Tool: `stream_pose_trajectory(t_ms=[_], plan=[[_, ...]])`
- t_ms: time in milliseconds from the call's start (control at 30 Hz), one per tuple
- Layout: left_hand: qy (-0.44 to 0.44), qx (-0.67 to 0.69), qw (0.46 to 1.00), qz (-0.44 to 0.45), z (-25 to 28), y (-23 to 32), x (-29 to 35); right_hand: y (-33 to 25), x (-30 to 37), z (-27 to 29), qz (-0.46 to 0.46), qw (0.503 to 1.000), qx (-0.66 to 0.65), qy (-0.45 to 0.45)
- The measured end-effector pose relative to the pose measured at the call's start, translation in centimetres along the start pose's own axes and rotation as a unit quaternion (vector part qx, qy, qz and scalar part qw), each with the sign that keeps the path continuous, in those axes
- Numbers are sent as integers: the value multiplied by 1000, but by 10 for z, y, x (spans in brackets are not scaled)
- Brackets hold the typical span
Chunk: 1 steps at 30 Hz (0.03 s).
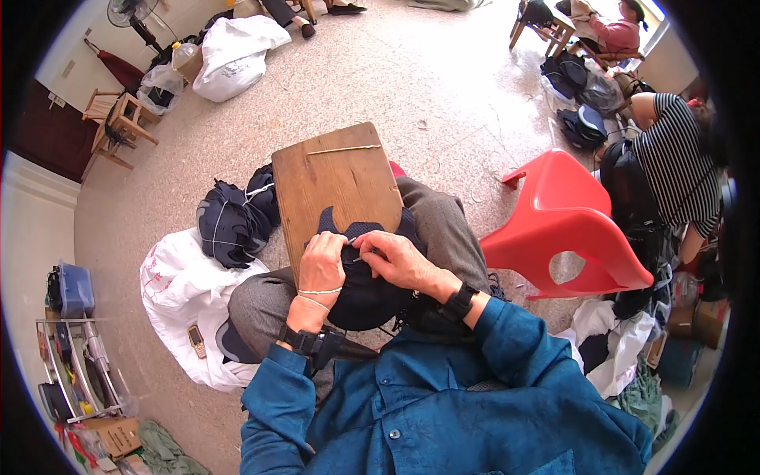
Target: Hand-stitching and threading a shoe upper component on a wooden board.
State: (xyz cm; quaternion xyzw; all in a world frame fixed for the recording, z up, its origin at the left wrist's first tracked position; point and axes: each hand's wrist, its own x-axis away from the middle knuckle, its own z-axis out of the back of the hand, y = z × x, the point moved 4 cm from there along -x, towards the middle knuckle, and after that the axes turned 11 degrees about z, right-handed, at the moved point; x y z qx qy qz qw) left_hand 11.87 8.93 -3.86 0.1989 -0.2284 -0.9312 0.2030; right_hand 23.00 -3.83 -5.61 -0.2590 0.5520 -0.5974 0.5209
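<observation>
A dark navy fabric piece [362, 299] lies across my lap, its upper part resting on the near end of a wooden board [336, 178]. My left hand [321, 263] is closed on the fabric's edge, its fingertips pinched together. Close beside it, my right hand [398, 261] is also closed, thumb and finger pinched over the same edge. A small light bit shows at the right fingertips, too small to name. Both hands nearly touch. On the board's far end lies a thin, light-coloured stick [344, 149].
Left of the board sit a tied dark fabric bundle [229, 226] and a white sack [178, 273] with a phone [196, 342] on it. A red plastic chair [566, 229] stands at my right. Beyond it, a person in a striped top [673, 150] bends over. A white bag [237, 59] lies far left.
</observation>
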Motion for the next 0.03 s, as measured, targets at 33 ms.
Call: stream_pose_trajectory(t_ms=[33], plan=[[0, 1, 1000, -2, -1, 1, -1, 0, 1, -1, -11, 1000, 5, -3]])
